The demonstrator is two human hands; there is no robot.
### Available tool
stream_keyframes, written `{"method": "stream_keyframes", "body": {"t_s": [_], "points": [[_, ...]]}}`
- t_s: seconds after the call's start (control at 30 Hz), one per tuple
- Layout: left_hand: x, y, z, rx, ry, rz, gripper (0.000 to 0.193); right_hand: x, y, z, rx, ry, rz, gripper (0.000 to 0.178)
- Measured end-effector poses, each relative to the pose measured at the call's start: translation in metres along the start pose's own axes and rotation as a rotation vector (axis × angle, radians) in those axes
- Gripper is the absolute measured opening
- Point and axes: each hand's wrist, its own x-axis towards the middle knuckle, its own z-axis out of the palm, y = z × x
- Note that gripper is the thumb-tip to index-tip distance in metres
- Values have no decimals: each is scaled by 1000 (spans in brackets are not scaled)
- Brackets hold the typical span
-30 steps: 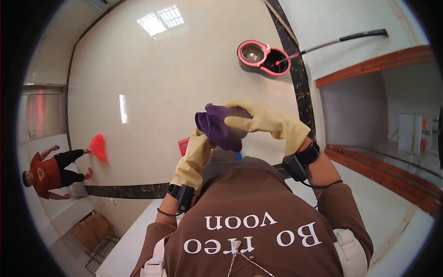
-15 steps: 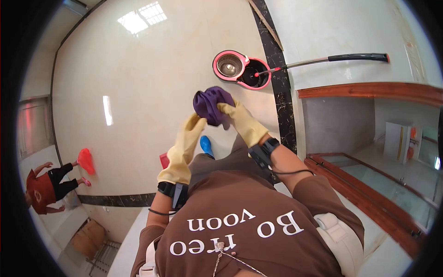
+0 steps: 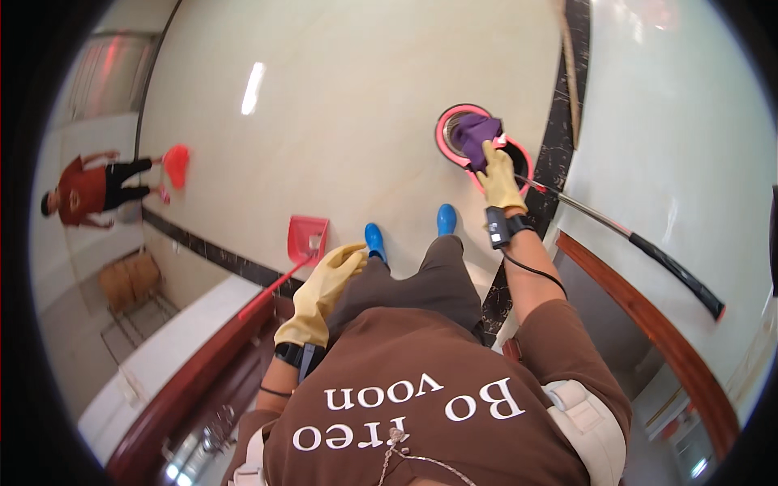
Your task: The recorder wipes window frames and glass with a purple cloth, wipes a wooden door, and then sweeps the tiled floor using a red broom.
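My right hand [image 3: 499,174], in a cream rubber glove, grips a purple cloth [image 3: 476,136] bunched over the metal spin basket of a mop bucket [image 3: 463,108]. The bucket has a pink rim and a dark water side. Leaning out of that side is a mop [image 3: 604,217] with a metal pole and black grip; its head is hidden. My left hand [image 3: 344,263], gloved alike, hangs in front of my thigh with its fingers stretched out and nothing in it. Beside it is a red dustpan [image 3: 306,228] with a long red handle.
My blue boots [image 3: 446,219] stand on pale glossy tiles. A dark marbled border [image 3: 563,101] runs along the right. At the far left a person [image 3: 87,190] in a red-brown shirt stands near a bright red rounded object [image 3: 176,166]. Wooden rails [image 3: 624,296] flank me.
My right hand has carried the purple cloth away from my body onto the bucket's basket. My left hand has let go of the cloth. The view has shifted, bringing the dustpan into sight.
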Motion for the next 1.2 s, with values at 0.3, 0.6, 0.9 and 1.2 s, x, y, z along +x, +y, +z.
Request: {"method": "stream_keyframes", "body": {"t_s": [0.3,0.6,0.9,1.2], "points": [[-27,-45,-28,-104,-47,98,50,-68,-104,2,834,-315,791,46],[-17,-75,-125,-582,174,170,41,-53,-216,56,532,-702,826,44],[-19,-143,-213,-142,493,54,56,-25,-205,61,477,-456,719,37],[-152,-322,-236,88,788,-600,78,27,-233,106,65,-826,673,36]]}}
